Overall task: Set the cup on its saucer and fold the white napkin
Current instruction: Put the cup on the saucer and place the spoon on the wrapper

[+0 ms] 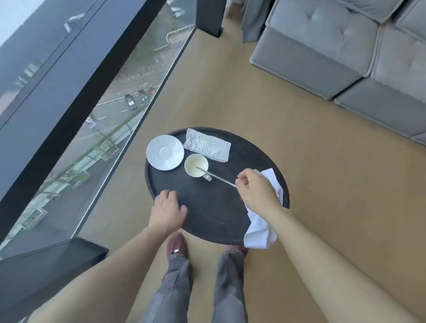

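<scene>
A round black table holds a white saucer at its far left. Just right of the saucer the white cup stands on the tabletop, with a metal spoon leaning in it. My right hand pinches the spoon's handle end. Under that hand and wrist a crumpled white napkin hangs over the table's right edge. My left hand rests on the table's near left rim, fingers curled, holding nothing.
A flat white packet or wipe lies at the table's far side. A floor-to-ceiling window runs along the left. A grey sofa stands at the back right. My legs and brown shoes are just below the table.
</scene>
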